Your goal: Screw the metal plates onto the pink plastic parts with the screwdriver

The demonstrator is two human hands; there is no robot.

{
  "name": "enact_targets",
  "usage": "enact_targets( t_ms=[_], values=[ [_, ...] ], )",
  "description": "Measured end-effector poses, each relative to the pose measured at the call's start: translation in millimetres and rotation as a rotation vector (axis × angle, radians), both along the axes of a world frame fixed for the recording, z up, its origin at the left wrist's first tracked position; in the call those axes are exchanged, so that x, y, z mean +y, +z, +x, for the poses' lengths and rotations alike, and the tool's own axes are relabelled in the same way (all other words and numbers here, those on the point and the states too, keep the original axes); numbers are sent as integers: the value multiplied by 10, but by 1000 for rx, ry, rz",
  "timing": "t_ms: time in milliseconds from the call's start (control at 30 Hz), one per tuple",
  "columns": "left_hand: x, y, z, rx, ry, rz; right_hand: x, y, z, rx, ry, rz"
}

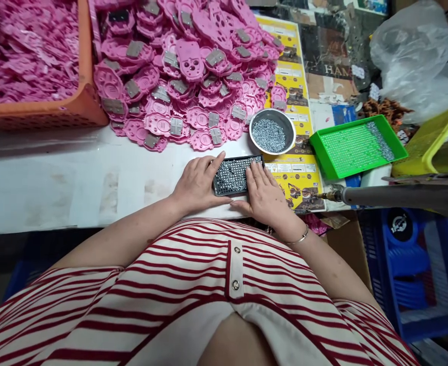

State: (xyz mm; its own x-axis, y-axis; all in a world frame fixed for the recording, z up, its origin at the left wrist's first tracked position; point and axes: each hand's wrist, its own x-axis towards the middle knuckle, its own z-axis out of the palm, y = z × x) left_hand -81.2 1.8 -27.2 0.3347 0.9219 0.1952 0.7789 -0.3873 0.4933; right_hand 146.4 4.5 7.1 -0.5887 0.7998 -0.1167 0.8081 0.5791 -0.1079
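Head view: observed black tray at the near edge of a white tabletop, loaded with small metal pieces. Recorded left hand holding the tray's left end between thumb and finger. Noted right hand laid flat over the tray's right part, fingers straight and close together on the metal pieces, thumb spread towards the near rim. Found metal bowl of similar pieces just beyond the tray's far right corner; contact cannot be told. Beyond both, listed a heap of pink plastic parts; to its left, orange basket; farther right, green tray.
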Motion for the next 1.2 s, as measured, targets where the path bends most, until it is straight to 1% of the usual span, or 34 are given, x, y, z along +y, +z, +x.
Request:
enact_targets(
  t_ms=[67,133,200,267,367,467,500,600,667,833,1000,1067,1200],
  values=[
    [-3,8,1,8,-6,5,-89,57,43,-4,49,-16],
    [-8,13,0,11,-13,20,-184,112,89,-20,59,0],
    [-13,13,-1,13,-12,44,-251,133,120,-38,22,40],
    [-18,6,0,25,-2,69,-279,115,109,-41,-26,62],
    [-24,-17,-1,39,3,84,-245,54,-2,-5,-25,16],
    [-27,-40,-8,18,-2,86,-121,16,-131,26,38,-29],
    [-27,-44,-10,8,-1,89,-65,12,-154,26,40,-27],
    [-23,-40,-11,-8,11,74,91,14,-146,16,-32,10],
    [-18,-33,-6,-5,26,55,142,20,-102,19,-66,32],
    [-9,-33,6,-5,34,52,115,59,-27,35,-22,58],
    [-14,-20,4,-3,29,45,175,66,-52,-14,-86,152],
    [-14,-10,4,2,33,43,144,61,-21,-36,-82,134],
    [-10,1,5,8,26,38,-49,77,114,-52,-26,62]
  ],
)
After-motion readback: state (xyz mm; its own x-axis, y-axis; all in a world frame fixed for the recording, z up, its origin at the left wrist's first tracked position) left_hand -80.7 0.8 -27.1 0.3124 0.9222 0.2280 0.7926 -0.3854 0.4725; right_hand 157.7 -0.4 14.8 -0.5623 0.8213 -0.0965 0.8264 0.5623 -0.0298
